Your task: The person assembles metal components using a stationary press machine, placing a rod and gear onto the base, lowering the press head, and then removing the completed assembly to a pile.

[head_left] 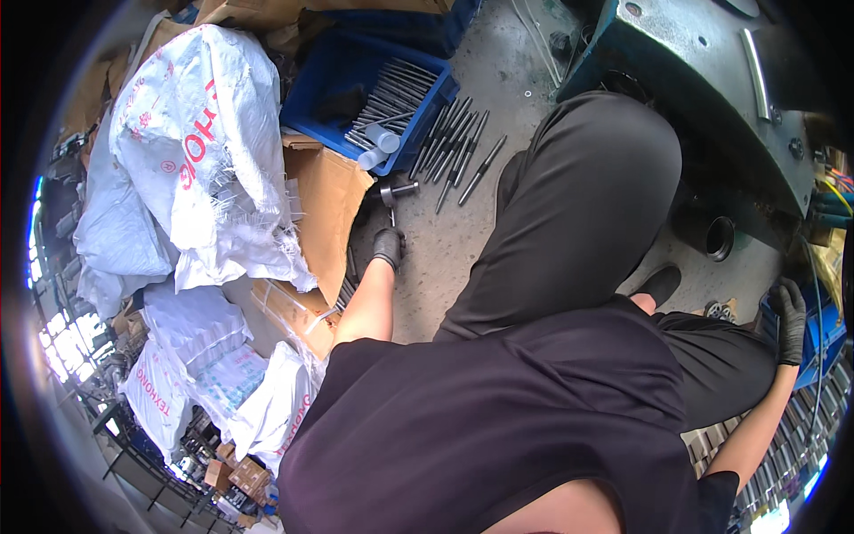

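Note:
My left hand [389,246], in a dark grey glove, reaches down beside the cardboard flap. Its fingers are closed round the thin shank of a dark metal tool [387,192] with a round head and a short rod sticking out to the right. The exact kind of tool is unclear. Several slender metal rods with dark middles [455,147] lie on the floor just beyond it. My right hand [789,320], gloved too, is far out to the right beside my knee, next to a blue crate [814,343]. Its fingers look stretched out, with nothing seen in them.
A blue bin [311,116] at the back holds many similar rods and two clear plastic cylinders [381,138]. White woven sacks [205,133] and an open cardboard box [325,209] crowd the left. A green machine base [685,71] stands far right, a dark hollow cylinder [707,233] below it.

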The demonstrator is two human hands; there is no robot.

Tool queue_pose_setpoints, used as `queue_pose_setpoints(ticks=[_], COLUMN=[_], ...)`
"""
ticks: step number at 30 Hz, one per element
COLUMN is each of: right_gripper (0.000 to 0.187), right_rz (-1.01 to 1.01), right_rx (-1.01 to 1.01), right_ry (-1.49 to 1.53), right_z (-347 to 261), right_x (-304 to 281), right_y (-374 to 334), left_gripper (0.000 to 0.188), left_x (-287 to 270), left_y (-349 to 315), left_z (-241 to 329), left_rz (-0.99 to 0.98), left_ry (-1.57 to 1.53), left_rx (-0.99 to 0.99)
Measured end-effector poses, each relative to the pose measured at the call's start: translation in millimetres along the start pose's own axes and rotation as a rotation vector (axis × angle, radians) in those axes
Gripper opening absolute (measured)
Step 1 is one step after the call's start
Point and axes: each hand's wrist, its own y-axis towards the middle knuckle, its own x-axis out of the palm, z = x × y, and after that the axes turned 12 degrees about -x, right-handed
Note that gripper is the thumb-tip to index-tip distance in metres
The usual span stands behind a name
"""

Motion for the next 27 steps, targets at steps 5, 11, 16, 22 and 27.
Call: queue_pose_setpoints(ticks=[5, 11, 16, 22, 27], right_gripper=[0.032, 0.039, 0.040, 0.036, 0.027], right_rz=[0.036, -0.010, -0.007, -0.031, -0.135], right_rx=[-0.007, -0.052, -0.085, -0.187, -0.402], right_ry=[-0.096, -0.134, -0.140, -0.091, -0.463], right_z=[-6.5, -8.2, -39.4, -49.8, -80.2], right_x=[-26.5, -16.0, -5.1, 1.3, 44.1], right_y=[-21.6, -12.6, -38.9, -55.3, -62.4], left_gripper=[0.007, 0.007, 0.011, 0.026, 0.029], left_x=[22.0, -56.7, -65.3, -69.7, -51.2], left_y=[-48.7, -83.2, -88.9, -126.3, -210.3], left_z=[18.1, 129.3, 113.4, 71.9, 64.4], left_rz=[-0.380, -0.395, -0.137, -0.028, -0.209], left_ry=[-0.639, -0.447, 0.081, 0.900, 0.486], left_rx=[-0.028, -0.067, 0.117, 0.617, 0.396])
